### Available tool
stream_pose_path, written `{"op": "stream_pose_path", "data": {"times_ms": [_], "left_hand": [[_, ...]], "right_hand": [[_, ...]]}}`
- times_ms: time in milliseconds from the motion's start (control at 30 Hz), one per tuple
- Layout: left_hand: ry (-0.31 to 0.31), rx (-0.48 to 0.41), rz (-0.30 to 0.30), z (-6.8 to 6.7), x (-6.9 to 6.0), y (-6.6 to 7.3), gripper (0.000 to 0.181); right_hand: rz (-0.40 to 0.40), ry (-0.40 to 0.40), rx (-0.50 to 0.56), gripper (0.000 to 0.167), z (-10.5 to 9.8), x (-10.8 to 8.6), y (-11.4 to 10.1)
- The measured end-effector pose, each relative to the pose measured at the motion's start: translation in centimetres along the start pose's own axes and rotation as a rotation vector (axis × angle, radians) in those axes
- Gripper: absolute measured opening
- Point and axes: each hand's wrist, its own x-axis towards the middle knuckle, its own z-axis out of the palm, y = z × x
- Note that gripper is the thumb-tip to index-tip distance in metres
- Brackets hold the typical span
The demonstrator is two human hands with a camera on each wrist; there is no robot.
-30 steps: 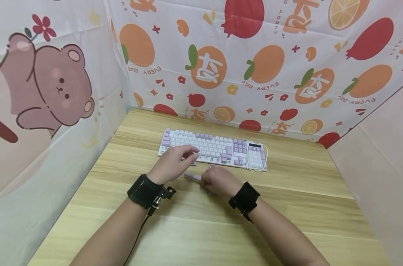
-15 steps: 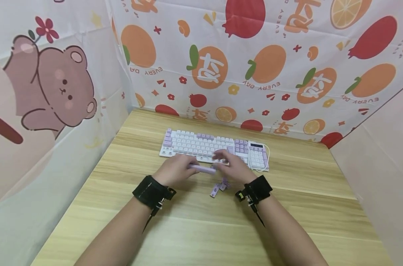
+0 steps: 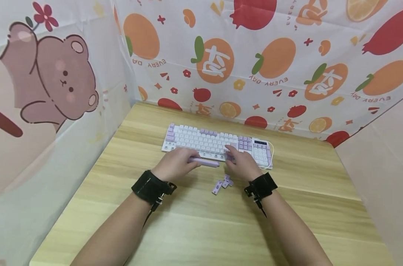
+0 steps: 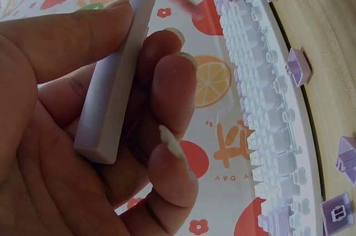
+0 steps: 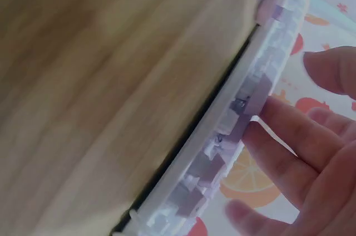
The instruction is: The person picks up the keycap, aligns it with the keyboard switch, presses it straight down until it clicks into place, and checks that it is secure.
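A purple-and-white keyboard (image 3: 205, 142) lies on the wooden table, with bare switches along its near edge. The left hand (image 3: 176, 164) pinches a long lilac keycap (image 3: 208, 162) between thumb and fingers, just in front of the keyboard; the left wrist view shows the long keycap (image 4: 119, 74) from close up. The right hand (image 3: 243, 164) reaches over the keyboard's lower right part. In the right wrist view the fingers (image 5: 283, 136) touch purple keys (image 5: 258, 97) near the edge, thumb held apart. Several loose purple keycaps (image 3: 217, 187) lie in front of the right hand.
A white cable (image 3: 272, 155) loops around the keyboard's right end. Loose keycaps (image 4: 299, 68) lie along the keyboard's near edge in the left wrist view. Printed cloth walls (image 3: 241, 48) stand behind the table and at both sides.
The left hand now holds the long keycap, which lay near the right hand a second ago. The right hand has moved right and forward onto the keyboard, uncovering loose keycaps.
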Motion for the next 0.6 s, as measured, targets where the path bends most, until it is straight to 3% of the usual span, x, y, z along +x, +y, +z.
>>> {"op": "stream_pose_path", "data": {"times_ms": [100,333,467,600], "left_hand": [[0.000,-0.004,-0.005,-0.1,0.3,0.0,0.016],[0.005,-0.030,-0.037,-1.1,-0.4,-0.8,0.020],[0.024,-0.161,-0.080,-2.5,-0.8,-1.3,0.023],[0.060,-0.306,-0.082,-3.8,-1.1,-1.1,0.028]], "right_hand": [[0.013,-0.048,-0.034,0.056,-0.3,0.0,0.0],[0.086,-0.100,-0.020,0.061,-0.8,0.1,-1.3],[0.043,-0.075,-0.008,0.051,-0.5,0.0,-1.5],[0.028,0.035,0.062,0.041,-0.4,-0.1,-1.3]]}}
